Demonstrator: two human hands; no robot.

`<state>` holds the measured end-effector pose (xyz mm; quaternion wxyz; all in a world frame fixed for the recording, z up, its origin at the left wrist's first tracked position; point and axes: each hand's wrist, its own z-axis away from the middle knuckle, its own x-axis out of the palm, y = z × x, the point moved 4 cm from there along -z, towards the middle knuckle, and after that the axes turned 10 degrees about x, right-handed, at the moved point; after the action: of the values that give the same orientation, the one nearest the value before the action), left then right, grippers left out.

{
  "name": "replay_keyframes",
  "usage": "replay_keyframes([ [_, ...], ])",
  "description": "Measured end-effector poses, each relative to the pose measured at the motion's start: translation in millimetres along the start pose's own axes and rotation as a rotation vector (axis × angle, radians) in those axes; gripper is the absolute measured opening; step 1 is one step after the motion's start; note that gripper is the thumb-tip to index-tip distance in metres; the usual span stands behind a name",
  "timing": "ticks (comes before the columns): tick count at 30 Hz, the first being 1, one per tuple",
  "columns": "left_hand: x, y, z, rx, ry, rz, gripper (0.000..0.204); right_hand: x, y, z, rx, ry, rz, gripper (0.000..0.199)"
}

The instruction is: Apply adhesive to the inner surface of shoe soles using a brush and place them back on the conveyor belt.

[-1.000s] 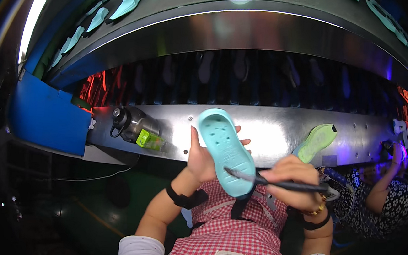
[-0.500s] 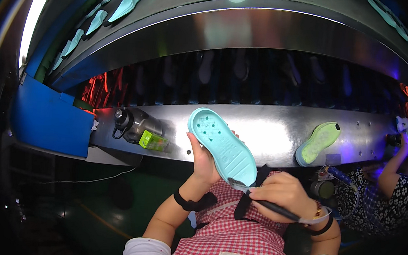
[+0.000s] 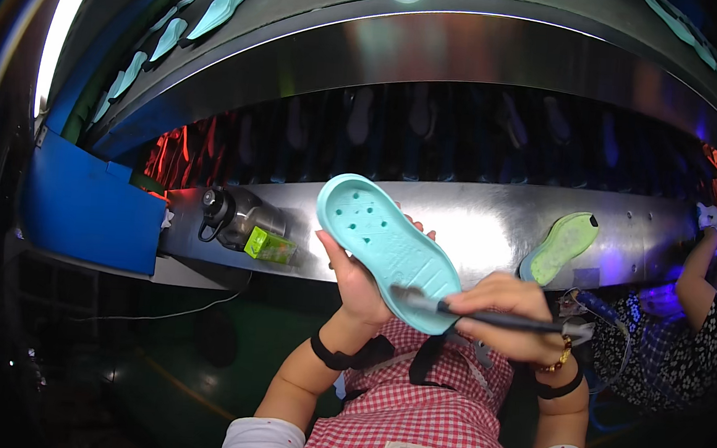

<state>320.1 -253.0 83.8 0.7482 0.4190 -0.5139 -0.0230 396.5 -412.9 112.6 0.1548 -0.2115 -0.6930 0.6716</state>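
Observation:
My left hand [image 3: 359, 288] is closed around a light-turquoise shoe sole [image 3: 368, 231], gripping it by its edges with the hollow side up. The sole is tilted, its holed end up and left. My right hand [image 3: 510, 313] is wrapped round the dark handle of a brush [image 3: 486, 317]. The blurred bristles lie over the sole's lower end, on the left side of that end. Whether they touch the surface I cannot tell.
On the metal ledge [image 3: 491, 251] stand a dark bottle [image 3: 245, 218] and a green box [image 3: 270, 246], left; a yellow-green sole [image 3: 560, 248] lies right. Turquoise soles [image 3: 220, 9] rest on the upper belt. Another person [image 3: 674, 333] works at far right.
The brush has moved left and up over the sole, with my right hand going along. My left hand has brought the sole slightly up and left.

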Motion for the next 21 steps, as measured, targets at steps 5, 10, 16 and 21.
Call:
replay_keyframes([
  [5, -3.0, 9.4, -6.8, 0.059, -0.066, -0.032, 0.086, -8.2, -1.2, 7.1, -0.055, -0.163, -0.249, 0.024],
  [10, 10.1, 11.8, -7.5, 0.06, -0.081, -0.072, 0.083, -0.9, 7.8, 3.4, 0.053, -0.143, -0.19, 0.024],
  [16, 30.5, 19.4, -7.8, 0.065, -0.225, -0.082, 0.077, 1.1, 38.5, 3.6, 0.199, -0.086, -0.827, 0.019],
  [21, 38.7, 3.3, 20.8, -0.026, -0.124, 0.054, 0.067, 23.3, 31.1, 2.0, 0.295, 0.001, -1.245, 0.02],
])
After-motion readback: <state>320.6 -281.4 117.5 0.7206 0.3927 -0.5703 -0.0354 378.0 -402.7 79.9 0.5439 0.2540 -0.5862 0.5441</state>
